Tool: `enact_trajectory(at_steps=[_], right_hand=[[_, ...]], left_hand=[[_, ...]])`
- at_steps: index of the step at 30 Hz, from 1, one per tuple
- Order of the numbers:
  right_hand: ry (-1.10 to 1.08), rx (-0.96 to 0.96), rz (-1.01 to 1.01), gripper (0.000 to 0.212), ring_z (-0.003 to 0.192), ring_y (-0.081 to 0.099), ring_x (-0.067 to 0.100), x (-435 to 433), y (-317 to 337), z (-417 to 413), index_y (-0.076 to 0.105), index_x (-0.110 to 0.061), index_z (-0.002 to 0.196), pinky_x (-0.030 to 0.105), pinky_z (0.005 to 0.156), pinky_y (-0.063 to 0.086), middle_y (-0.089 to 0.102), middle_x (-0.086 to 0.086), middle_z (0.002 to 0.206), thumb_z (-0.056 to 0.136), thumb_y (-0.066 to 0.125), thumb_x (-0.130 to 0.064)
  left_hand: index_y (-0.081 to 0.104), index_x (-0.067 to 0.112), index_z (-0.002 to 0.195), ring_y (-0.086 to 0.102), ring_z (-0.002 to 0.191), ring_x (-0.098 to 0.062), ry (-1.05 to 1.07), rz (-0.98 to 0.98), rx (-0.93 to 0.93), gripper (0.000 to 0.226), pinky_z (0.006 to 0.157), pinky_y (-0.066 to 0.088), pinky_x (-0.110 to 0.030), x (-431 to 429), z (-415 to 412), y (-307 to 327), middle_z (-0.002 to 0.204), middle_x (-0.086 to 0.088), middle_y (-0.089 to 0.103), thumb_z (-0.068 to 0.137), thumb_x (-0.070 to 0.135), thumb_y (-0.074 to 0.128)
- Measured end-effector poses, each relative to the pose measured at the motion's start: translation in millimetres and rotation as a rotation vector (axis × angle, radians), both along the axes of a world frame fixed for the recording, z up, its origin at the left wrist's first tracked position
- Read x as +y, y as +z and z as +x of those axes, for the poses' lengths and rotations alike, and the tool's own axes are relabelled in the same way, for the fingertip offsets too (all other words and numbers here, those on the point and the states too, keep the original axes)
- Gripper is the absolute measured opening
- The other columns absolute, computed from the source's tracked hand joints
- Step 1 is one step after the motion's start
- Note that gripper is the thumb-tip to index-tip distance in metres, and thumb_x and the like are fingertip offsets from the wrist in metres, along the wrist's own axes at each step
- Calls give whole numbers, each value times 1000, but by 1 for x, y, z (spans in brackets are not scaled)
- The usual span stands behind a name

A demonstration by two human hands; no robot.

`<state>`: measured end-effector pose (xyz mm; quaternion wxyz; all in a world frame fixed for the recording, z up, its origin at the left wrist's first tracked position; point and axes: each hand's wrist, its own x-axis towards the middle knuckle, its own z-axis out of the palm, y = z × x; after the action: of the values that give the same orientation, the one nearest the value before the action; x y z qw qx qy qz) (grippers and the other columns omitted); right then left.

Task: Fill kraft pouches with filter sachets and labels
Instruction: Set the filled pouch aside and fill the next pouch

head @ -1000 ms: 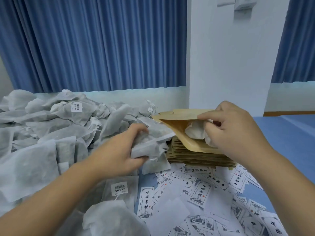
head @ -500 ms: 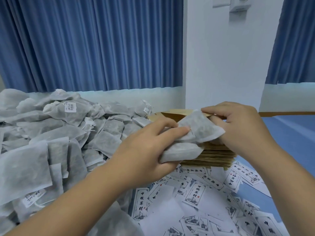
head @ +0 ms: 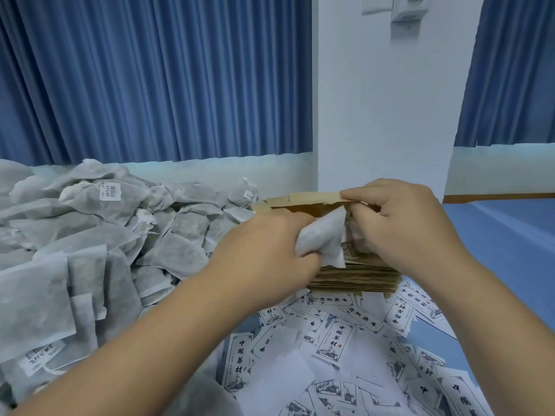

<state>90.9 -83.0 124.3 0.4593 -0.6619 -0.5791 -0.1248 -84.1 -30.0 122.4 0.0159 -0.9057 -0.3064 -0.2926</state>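
The left hand (head: pixel 270 250) has its grip bunched round one sachet (head: pixel 321 241), whose far corner points up at the mouth of the pouch (head: pixel 303 199). The right hand (head: pixel 399 223) pinches the pouch's upper lip in a narrow grip, holding the mouth open. The pouch sits on the stack (head: pixel 354 277) of flat pouches toward the far edge of the counter (head: pixel 495 250). The heap (head: pixel 105 250) of sachets lies along the left edge and labels (head: pixel 333 340) are strewn at the near edge.

The sachet looks light and soft — thin filter paper over loose filling, so it crumples rather than slides and would likely tear if forced. It is best held mid-body, squeezed slim and fed in corner first. The pouch is stiffer kraft paper but creases easily — take it by the lip, not the belly.
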Motion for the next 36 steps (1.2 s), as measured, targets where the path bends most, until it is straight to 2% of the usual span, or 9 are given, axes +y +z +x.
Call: enact_trajectory(at_steps=[3, 6, 11, 17, 23, 26, 30, 33, 36], right_hand=[[11, -41, -26, 30, 84, 59, 17, -2, 0, -2, 72, -36, 91, 38, 71, 51, 67, -8, 83, 82, 51, -18], [-1, -62, -37, 26, 78, 57, 19, -1, 0, 0, 71, -29, 82, 38, 65, 50, 64, -4, 76, 79, 48, -18], [7, -26, -52, 29, 80, 57, 17, -3, 2, 1, 73, -33, 85, 37, 68, 50, 63, -6, 75, 80, 50, -16], [36, 96, -6, 31, 95, 60, 15, -2, 3, 0, 74, -30, 96, 38, 84, 50, 70, -8, 94, 80, 52, -15], [29, 118, -7, 29, 94, 60, 11, -1, 2, -4, 73, -32, 99, 34, 85, 50, 70, -12, 96, 81, 54, -20], [21, 156, -6, 28, 95, 61, 8, -2, 3, -2, 74, -34, 96, 31, 84, 51, 70, -15, 100, 80, 55, -21], [2, 160, -18, 29, 98, 61, 6, -4, 6, 0, 74, -35, 97, 31, 88, 51, 70, -14, 103, 80, 54, -21], [1, 155, -10, 29, 98, 61, 6, -7, 9, -1, 74, -34, 97, 30, 89, 50, 71, -14, 102, 80, 53, -22], [27, 135, -2, 30, 98, 61, 7, -9, 11, -7, 73, -32, 99, 31, 89, 50, 71, -13, 101, 81, 53, -20]], left_hand=[[59, 38, 91, 58, 75, -8, 99, -159, -119, 22, 62, 50, -30, -1, 12, 3, 78, 13, 63, 71, 47, 58], [60, 34, 85, 57, 70, -8, 157, -99, -164, 20, 56, 47, -27, -5, 22, 3, 72, 11, 62, 70, 48, 58], [56, 28, 78, 58, 74, -15, 176, -152, -212, 19, 54, 41, -28, -3, 27, 10, 78, 8, 60, 73, 45, 58], [47, 24, 97, 44, 75, -22, 239, 270, 3, 28, 53, 28, -31, -11, 27, 3, 94, 4, 39, 82, 40, 65], [56, 17, 94, 41, 100, -20, 201, 256, 78, 26, 56, 36, -33, -19, 42, -9, 98, 2, 19, 89, 43, 58], [55, 16, 100, 43, 100, -18, 22, 115, -19, 22, 73, 48, -34, -25, 41, -13, 106, 2, 31, 88, 33, 50], [51, 18, 119, 47, 115, -9, -317, -151, -20, 41, 97, 43, -31, -19, 30, -11, 130, 6, 37, 79, 16, 56], [57, 15, 124, 48, 118, -8, -301, -11, -164, 44, 97, 44, -30, -9, 28, -16, 131, 2, 47, 81, 13, 63], [67, 10, 110, 59, 98, -21, -194, 291, -282, 28, 77, 52, -40, 0, 29, -18, 109, -3, 63, 83, 16, 66]])
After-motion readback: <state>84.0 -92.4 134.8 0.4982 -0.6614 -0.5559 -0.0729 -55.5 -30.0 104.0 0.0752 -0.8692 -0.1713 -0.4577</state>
